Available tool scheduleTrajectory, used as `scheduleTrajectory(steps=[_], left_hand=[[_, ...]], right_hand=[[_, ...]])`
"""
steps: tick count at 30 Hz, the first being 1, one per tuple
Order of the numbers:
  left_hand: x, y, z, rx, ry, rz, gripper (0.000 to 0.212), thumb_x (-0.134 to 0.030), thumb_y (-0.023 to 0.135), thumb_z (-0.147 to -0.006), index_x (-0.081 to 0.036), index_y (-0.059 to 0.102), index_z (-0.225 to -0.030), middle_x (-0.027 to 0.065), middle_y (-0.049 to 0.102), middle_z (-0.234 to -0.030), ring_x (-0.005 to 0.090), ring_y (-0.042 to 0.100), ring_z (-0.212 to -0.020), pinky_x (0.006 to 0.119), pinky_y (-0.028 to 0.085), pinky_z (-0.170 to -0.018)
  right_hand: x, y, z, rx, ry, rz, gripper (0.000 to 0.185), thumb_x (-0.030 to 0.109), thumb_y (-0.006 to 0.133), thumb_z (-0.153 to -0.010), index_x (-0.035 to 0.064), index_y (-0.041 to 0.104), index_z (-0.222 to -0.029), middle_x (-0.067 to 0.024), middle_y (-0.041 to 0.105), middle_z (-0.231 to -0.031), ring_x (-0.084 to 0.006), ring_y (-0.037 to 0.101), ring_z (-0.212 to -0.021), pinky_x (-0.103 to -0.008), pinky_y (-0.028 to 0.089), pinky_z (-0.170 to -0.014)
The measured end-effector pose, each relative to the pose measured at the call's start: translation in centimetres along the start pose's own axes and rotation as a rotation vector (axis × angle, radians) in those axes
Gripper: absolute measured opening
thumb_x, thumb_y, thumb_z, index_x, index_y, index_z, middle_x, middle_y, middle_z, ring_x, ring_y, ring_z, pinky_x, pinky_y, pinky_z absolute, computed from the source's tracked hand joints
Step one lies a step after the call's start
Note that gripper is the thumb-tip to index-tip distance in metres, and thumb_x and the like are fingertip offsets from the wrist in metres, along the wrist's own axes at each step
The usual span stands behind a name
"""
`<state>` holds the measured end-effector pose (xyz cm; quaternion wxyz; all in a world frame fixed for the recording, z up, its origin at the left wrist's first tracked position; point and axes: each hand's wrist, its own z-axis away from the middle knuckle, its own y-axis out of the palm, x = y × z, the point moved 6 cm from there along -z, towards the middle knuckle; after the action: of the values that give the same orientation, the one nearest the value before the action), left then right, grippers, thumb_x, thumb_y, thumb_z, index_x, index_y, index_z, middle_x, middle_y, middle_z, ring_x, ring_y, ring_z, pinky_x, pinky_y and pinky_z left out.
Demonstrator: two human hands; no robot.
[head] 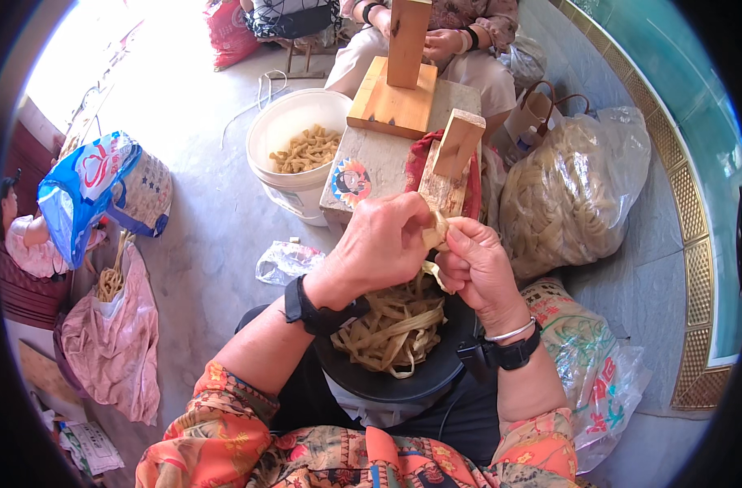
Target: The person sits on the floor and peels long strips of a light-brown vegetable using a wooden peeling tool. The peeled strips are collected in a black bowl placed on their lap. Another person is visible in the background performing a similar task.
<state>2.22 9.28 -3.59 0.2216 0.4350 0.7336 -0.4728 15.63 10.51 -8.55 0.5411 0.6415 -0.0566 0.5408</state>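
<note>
My left hand and my right hand meet near the middle of the view. Between their fingertips both pinch a folded, pale tan strip of pliable material. A tail of the strip hangs beside my right fingers. Below my hands, a black round pan on my lap holds a loose heap of similar tan strips. Just beyond my hands, a wooden block stands upright on a rough wooden board, with red cloth beside it.
A white bucket of small knotted pieces stands left of a low bench. Another wooden stand is at its far end, before a seated person. Stuffed plastic bags are at the right; a pink sack lies left.
</note>
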Motion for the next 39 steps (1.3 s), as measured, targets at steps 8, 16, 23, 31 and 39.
scheduleTrajectory(steps=[8,16,23,31,39], left_hand=[[1.3,1.0,0.3,0.279,-0.129,0.087,0.030,-0.022,0.068,-0.081,0.003,0.059,-0.067,0.0165,0.055,-0.057,0.0313,0.057,-0.052,0.040,0.045,-0.053],[1.7,0.9,1.6,0.447,-0.651,1.204,0.038,-0.021,0.056,-0.095,-0.007,0.053,-0.060,-0.0011,0.045,-0.052,0.0061,0.039,-0.042,0.021,0.028,-0.039],[2.1,-1.2,-0.1,0.432,-0.227,-0.135,0.036,-0.039,0.062,-0.089,-0.003,0.066,-0.086,0.0152,0.062,-0.070,0.0310,0.064,-0.070,0.040,0.050,-0.068],[1.2,2.1,0.6,0.877,-0.245,0.280,0.015,-0.014,0.053,-0.091,0.000,0.055,-0.087,0.0162,0.060,-0.076,0.0267,0.058,-0.064,0.035,0.047,-0.064],[4.3,2.1,-3.6,0.137,-0.066,-0.112,0.018,-0.023,0.059,-0.088,-0.006,0.062,-0.088,0.0191,0.063,-0.075,0.0408,0.062,-0.077,0.048,0.047,-0.067]], right_hand=[[0.9,0.2,0.2,-0.018,-0.090,0.157,0.010,0.014,0.059,-0.093,0.0039,0.060,-0.096,0.0078,0.045,-0.063,-0.0006,0.034,-0.050,-0.0172,0.027,-0.044],[4.8,-2.3,2.3,-0.077,-0.296,0.619,0.015,0.012,0.065,-0.091,0.0000,0.067,-0.083,0.0038,0.057,-0.066,-0.0018,0.046,-0.057,-0.0184,0.037,-0.050],[3.8,-2.6,1.9,-0.057,-0.212,0.808,0.013,0.009,0.061,-0.090,-0.0006,0.067,-0.082,0.0019,0.059,-0.068,-0.0039,0.050,-0.061,-0.0214,0.040,-0.055],[4.7,-1.5,1.8,-0.122,-0.235,0.997,0.014,0.008,0.062,-0.087,-0.0017,0.064,-0.076,0.0021,0.057,-0.063,-0.0033,0.048,-0.062,-0.0228,0.040,-0.056],[5.8,-6.0,-3.5,-0.357,-0.401,0.903,0.017,0.010,0.060,-0.088,-0.0014,0.061,-0.076,0.0021,0.051,-0.058,-0.0043,0.045,-0.059,-0.0242,0.038,-0.054]])
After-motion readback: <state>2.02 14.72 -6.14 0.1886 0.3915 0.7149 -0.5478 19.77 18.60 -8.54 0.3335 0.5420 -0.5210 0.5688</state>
